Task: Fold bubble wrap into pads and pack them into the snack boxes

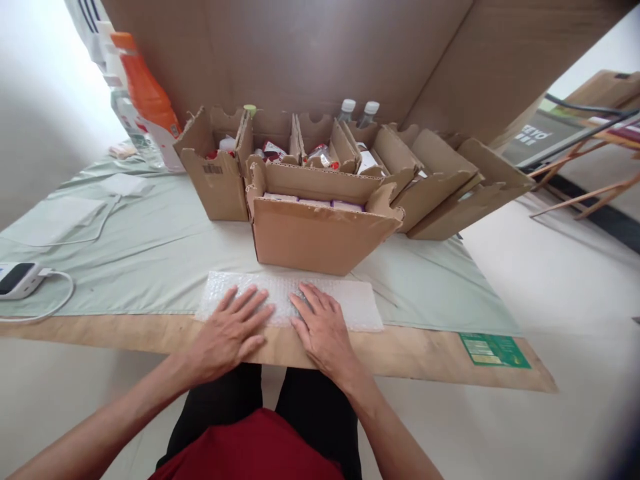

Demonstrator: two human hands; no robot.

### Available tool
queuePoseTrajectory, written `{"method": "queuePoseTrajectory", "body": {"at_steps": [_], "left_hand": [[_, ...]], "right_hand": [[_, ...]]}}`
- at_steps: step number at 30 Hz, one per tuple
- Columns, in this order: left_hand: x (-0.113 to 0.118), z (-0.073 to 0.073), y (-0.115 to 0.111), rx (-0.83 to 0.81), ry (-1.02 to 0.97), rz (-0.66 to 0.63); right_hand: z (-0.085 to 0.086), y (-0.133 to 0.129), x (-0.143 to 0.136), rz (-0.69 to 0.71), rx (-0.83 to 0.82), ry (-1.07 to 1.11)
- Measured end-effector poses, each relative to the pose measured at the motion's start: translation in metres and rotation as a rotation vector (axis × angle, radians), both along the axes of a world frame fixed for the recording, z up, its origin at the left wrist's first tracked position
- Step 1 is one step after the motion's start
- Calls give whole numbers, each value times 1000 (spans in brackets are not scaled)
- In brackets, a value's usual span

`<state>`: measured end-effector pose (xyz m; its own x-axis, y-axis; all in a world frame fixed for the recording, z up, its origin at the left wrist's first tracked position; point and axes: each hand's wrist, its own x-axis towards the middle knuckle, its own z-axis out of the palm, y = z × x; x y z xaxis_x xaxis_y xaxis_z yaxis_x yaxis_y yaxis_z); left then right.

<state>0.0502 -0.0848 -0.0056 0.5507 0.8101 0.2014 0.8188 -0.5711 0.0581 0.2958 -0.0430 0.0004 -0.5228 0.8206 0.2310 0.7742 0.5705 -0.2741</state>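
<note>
A flat sheet of clear bubble wrap [280, 288] lies along the table's front edge. Its right part [356, 300] looks whiter and smoother than the rest. My left hand [231, 330] rests on the left half of the wrap with fingers spread, the thumb near the wooden edge. On the middle of the same sheet lies my right hand [323, 323], palm down, fingers stretched out and slightly apart. Neither hand holds anything. Just behind the wrap stands a wide cardboard box [310, 233] with several purple-edged packs showing inside.
Several open cardboard bins, among them the leftmost bin [220, 190], line the back before a tall cardboard panel [320, 53]. An orange bottle [150, 93] stands back left. At the left edge is a white device [23, 280] with a cable. A green label [494, 350] marks the right front edge.
</note>
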Motion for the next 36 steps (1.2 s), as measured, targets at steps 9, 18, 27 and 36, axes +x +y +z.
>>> {"method": "queuePoseTrajectory", "body": {"at_steps": [9, 18, 27, 36], "left_hand": [[-86, 5, -19, 115, -146, 704], [-29, -5, 4, 104, -356, 705], [-59, 41, 16, -22, -625, 881], [-68, 61, 134, 58, -428, 639]], "right_hand": [[8, 13, 39, -55, 7, 208], [11, 62, 111, -382, -64, 46], [37, -14, 85, -363, -303, 350], [18, -80, -12, 72, -484, 372]]}}
